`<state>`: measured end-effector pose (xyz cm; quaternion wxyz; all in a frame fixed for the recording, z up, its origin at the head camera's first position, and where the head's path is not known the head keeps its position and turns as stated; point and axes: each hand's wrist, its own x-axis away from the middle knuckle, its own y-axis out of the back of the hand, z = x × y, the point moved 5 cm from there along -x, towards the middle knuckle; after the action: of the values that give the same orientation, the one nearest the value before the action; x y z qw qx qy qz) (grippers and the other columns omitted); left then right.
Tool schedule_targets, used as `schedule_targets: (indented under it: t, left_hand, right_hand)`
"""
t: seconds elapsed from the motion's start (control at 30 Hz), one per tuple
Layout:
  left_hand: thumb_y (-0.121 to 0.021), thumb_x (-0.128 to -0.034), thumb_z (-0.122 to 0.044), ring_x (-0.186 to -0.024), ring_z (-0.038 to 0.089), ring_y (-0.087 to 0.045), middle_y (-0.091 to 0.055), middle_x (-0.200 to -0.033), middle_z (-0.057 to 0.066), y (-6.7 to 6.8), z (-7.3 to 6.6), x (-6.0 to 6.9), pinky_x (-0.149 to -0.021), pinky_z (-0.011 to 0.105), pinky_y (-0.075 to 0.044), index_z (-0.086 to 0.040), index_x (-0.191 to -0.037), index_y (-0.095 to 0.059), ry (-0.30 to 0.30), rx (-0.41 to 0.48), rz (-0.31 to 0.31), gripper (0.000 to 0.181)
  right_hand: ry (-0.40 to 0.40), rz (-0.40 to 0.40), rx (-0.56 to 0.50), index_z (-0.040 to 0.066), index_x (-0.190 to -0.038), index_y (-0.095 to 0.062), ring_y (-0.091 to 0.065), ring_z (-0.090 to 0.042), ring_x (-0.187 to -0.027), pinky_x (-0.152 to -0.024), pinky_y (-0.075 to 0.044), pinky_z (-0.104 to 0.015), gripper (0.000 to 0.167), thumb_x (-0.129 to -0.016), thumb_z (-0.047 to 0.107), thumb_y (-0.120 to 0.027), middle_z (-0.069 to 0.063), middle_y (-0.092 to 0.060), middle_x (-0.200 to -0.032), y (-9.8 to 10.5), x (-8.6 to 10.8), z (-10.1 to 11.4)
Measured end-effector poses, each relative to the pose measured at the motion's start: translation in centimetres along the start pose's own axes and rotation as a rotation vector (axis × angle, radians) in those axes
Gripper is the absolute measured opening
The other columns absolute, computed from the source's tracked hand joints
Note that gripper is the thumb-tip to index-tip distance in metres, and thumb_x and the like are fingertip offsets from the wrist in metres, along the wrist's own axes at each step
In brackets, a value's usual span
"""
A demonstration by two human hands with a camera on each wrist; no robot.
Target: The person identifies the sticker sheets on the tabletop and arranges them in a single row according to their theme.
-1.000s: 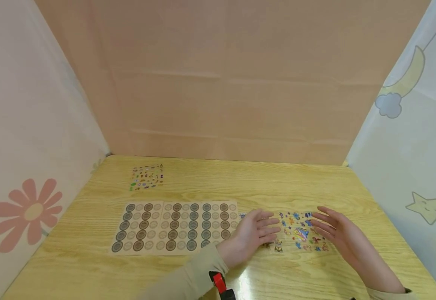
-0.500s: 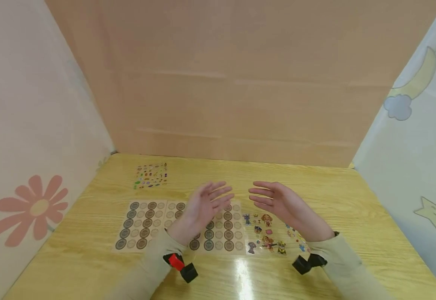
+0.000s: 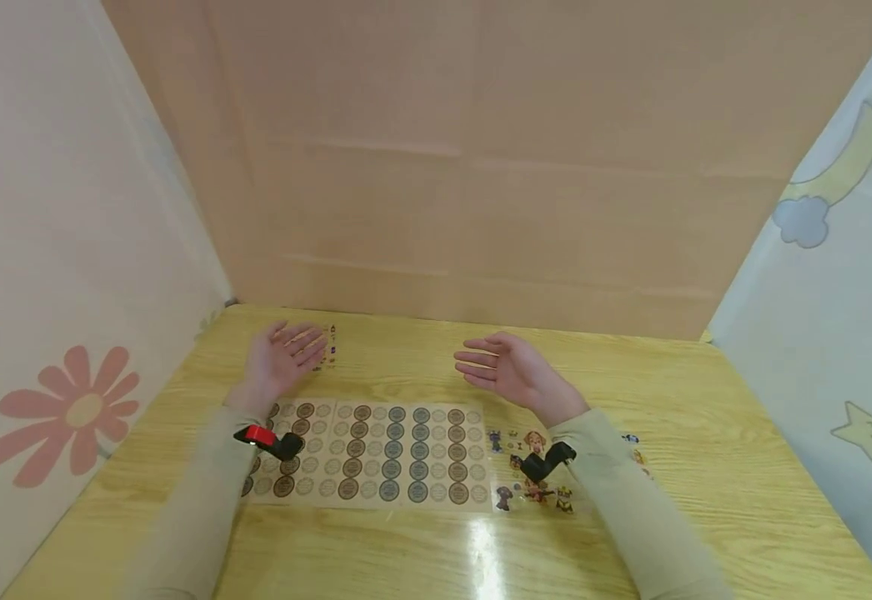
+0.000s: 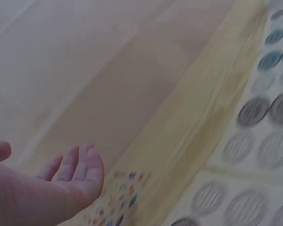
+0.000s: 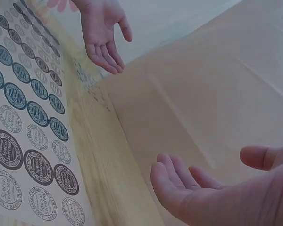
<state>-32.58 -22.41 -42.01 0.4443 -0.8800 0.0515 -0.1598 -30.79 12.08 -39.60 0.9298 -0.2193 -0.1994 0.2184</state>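
Note:
My left hand point(image 3: 278, 362) is above the back left of the table, palm turned inward, fingers loosely extended and holding nothing. It covers most of a small sheet of tiny colourful stickers point(image 3: 333, 352), which the left wrist view shows just past the fingertips. Whether the hand touches that sheet I cannot tell. The right hand point(image 3: 514, 371), also with relaxed fingers and nothing held, hovers behind the flat sheets. Sheets of round brown, blue and pale labels point(image 3: 376, 454) lie side by side below the hands. Right of them is a sheet of cartoon dog stickers point(image 3: 503, 497), partly under my right forearm.
Another sheet of colourful stickers point(image 3: 638, 456) is mostly hidden by the right sleeve. A brown paper wall point(image 3: 466, 208) stands along the back of the wooden table point(image 3: 406, 550). Patterned white panels point(image 3: 819, 333) enclose both sides. Each wrist carries a small black mount.
Both hands have moved left and farther back. The left went from the dog sticker sheet to the small back-left sheet; the right left the colourful sheet at the right. The sheets lie still.

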Motion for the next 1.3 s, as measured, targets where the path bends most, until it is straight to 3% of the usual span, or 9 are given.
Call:
schedule_targets:
  t: [0.17,0.33,0.57,0.77,0.9,1.0,1.1,1.23,1.3]
  left_hand:
    - [-0.031,-0.1035,-0.039,-0.140,0.025,-0.023,-0.023,-0.153,0.011,2.5,-1.6,-1.4,-0.116,0.037,-0.016,-0.013,-0.153,-0.011,0.061,-0.048,-0.077,0.060]
    - [-0.025,-0.1037,-0.040,-0.143,0.023,-0.012,-0.004,-0.158,0.007,3.5,-1.1,-2.2,-0.116,0.035,-0.018,-0.013,-0.154,0.001,0.133,-0.114,-0.140,0.062]
    - [-0.024,-0.1042,-0.038,-0.143,0.027,-0.013,-0.003,-0.159,0.013,1.5,1.9,-2.8,-0.116,0.035,-0.017,-0.007,-0.153,0.006,0.184,-0.171,-0.086,0.065]
    - [-0.029,-0.1034,-0.037,-0.141,0.032,-0.018,-0.009,-0.156,0.020,-0.4,5.2,-3.5,-0.115,0.039,-0.021,-0.002,-0.152,0.000,0.213,-0.181,-0.043,0.067]
    - [-0.031,-0.1027,-0.039,-0.141,0.035,-0.018,-0.010,-0.155,0.022,-1.2,6.5,-3.8,-0.114,0.042,-0.022,-0.002,-0.152,-0.001,0.227,-0.191,0.001,0.068]
    - [-0.030,-0.1028,-0.039,-0.141,0.037,-0.018,-0.010,-0.155,0.023,-1.8,6.6,-3.6,-0.114,0.043,-0.022,-0.002,-0.152,-0.002,0.210,-0.215,0.031,0.068]
    - [-0.030,-0.1035,-0.036,-0.140,0.038,-0.019,-0.012,-0.155,0.024,-2.4,5.6,-3.3,-0.114,0.044,-0.021,0.001,-0.151,-0.006,0.147,-0.274,0.033,0.065]
    - [-0.031,-0.1047,-0.032,-0.139,0.039,-0.020,-0.016,-0.153,0.025,-2.7,3.6,-2.3,-0.114,0.044,-0.021,0.003,-0.150,-0.013,0.039,-0.415,-0.044,0.060]
    - [-0.032,-0.1046,-0.031,-0.139,0.038,-0.021,-0.016,-0.153,0.025,-2.4,2.7,-1.8,-0.115,0.043,-0.021,0.003,-0.150,-0.014,0.017,-0.491,-0.102,0.060]
  right_hand:
    - [-0.020,-0.035,-0.035,-0.006,-0.148,-0.020,-0.022,-0.041,-0.138,-0.113,-0.024,-0.045,0.055,-0.101,0.022,-0.031,-0.028,-0.025,-0.150,0.2,-1.3,-0.7]
    - [-0.044,-0.070,-0.054,-0.006,-0.148,-0.021,-0.026,-0.041,-0.137,-0.113,-0.023,-0.046,0.056,-0.101,0.021,-0.032,-0.028,-0.027,-0.149,0.2,-2.1,-1.5]
    - [-0.066,-0.084,-0.058,-0.005,-0.149,-0.020,-0.027,-0.039,-0.137,-0.113,-0.025,-0.044,0.058,-0.099,0.022,-0.035,-0.026,-0.027,-0.150,-0.2,-3.1,-2.1]
    - [-0.074,-0.076,-0.054,-0.006,-0.149,-0.018,-0.026,-0.040,-0.137,-0.114,-0.023,-0.045,0.056,-0.102,0.022,-0.030,-0.027,-0.024,-0.151,-1.1,-4.0,-2.5]
    - [-0.085,-0.085,-0.060,-0.007,-0.148,-0.020,-0.027,-0.041,-0.137,-0.114,-0.024,-0.045,0.056,-0.101,0.022,-0.032,-0.028,-0.024,-0.150,-1.6,-4.8,-3.2]
    - [-0.093,-0.094,-0.043,-0.007,-0.148,-0.021,-0.029,-0.041,-0.136,-0.113,-0.024,-0.045,0.057,-0.100,0.022,-0.034,-0.028,-0.025,-0.149,-1.9,-5.3,-3.6]
    - [-0.104,-0.099,-0.020,-0.006,-0.148,-0.022,-0.030,-0.040,-0.135,-0.113,-0.025,-0.045,0.057,-0.100,0.023,-0.035,-0.028,-0.026,-0.149,-2.1,-5.8,-3.9]
    - [-0.117,-0.077,-0.013,-0.005,-0.148,-0.021,-0.028,-0.040,-0.136,-0.113,-0.024,-0.046,0.058,-0.100,0.024,-0.036,-0.028,-0.025,-0.150,-2.3,-6.1,-4.1]
    - [-0.123,-0.056,-0.020,-0.005,-0.149,-0.020,-0.025,-0.040,-0.137,-0.114,-0.023,-0.046,0.059,-0.101,0.025,-0.035,-0.027,-0.022,-0.151,-2.4,-6.3,-4.1]
